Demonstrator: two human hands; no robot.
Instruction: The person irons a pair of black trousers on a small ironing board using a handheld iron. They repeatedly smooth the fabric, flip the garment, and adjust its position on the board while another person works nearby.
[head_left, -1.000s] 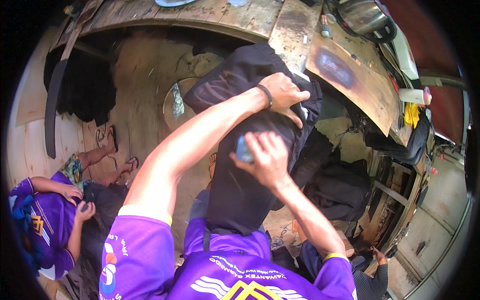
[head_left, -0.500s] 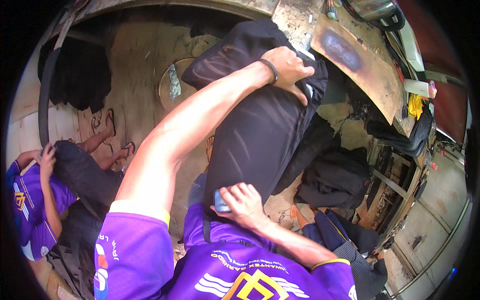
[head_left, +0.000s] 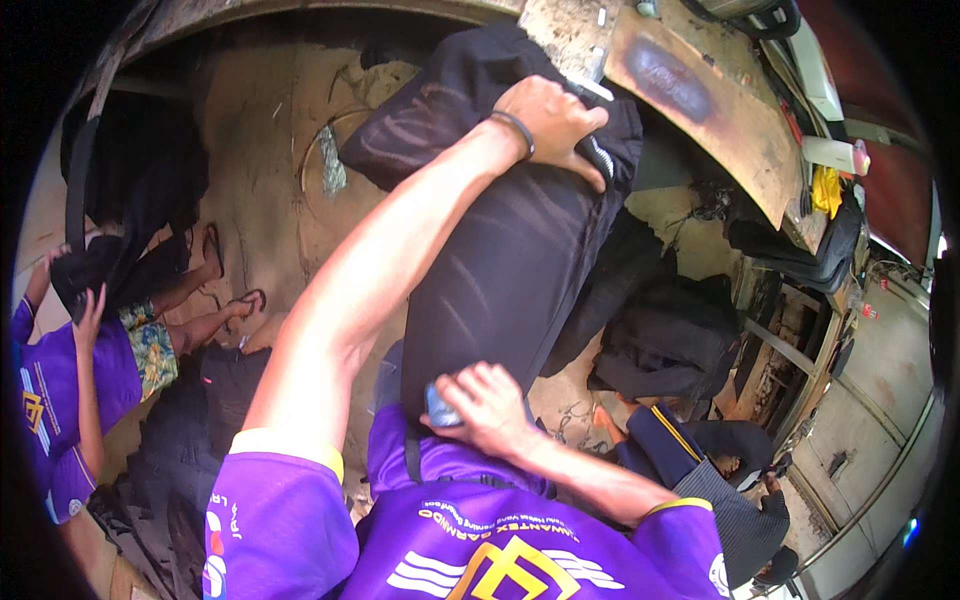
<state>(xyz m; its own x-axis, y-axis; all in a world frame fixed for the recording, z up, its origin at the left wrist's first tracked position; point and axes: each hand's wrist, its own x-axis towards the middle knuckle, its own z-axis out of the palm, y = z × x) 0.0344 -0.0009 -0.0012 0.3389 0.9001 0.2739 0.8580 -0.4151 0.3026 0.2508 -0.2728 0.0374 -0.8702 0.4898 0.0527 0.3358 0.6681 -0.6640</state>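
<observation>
Right hand [head_left: 490, 405], drawn bodyward, curls round blue block [head_left: 440, 407]; left hand [head_left: 548, 115] clenches black garment [head_left: 495, 275].

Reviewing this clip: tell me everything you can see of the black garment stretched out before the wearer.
The black garment looks like matte cloth with faint pale streaks. Its fairly smooth panel runs from the wearer's waist outward, slightly rightward; the far part is folded and bunched. A small white patch shows beside the left grip, which holds the cloth there. The right grip holds a blue-grey block over the near end; whether it touches is unclear. Whatever supports the cloth is hidden.
</observation>
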